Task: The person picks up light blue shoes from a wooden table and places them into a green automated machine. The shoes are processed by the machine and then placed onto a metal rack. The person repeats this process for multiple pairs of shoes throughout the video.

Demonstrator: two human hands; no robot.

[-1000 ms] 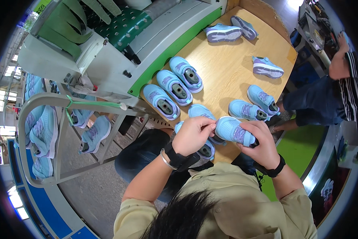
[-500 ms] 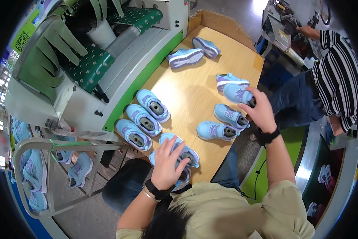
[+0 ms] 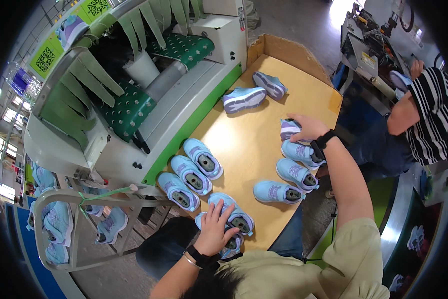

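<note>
My left hand (image 3: pixel 214 227) lies flat, fingers spread, on a light blue shoe (image 3: pixel 232 215) at the near edge of the wooden table (image 3: pixel 244 139); another shoe (image 3: pixel 231 244) sits partly under my wrist. My right hand (image 3: pixel 305 126) reaches far out and grips a light blue shoe (image 3: pixel 288 128) at the right side of the table. Three more shoes (image 3: pixel 298 151) (image 3: pixel 295 174) (image 3: pixel 276 192) lie in a row below that hand. A further three shoes (image 3: pixel 202 157) (image 3: pixel 190 174) (image 3: pixel 177 190) line the table's left edge.
Two shoes (image 3: pixel 243 98) (image 3: pixel 269 84) lie at the far end by a cardboard wall (image 3: pixel 289 52). A green-studded conveyor machine (image 3: pixel 129 107) runs along the left. A metal rack (image 3: pixel 64 219) with shoes stands lower left. A person in a striped shirt (image 3: pixel 428 117) works at right.
My hands have parted: the right carried a shoe up to the table's right side, the left dropped onto a shoe at the near edge. My view has swung toward the table's far end.
</note>
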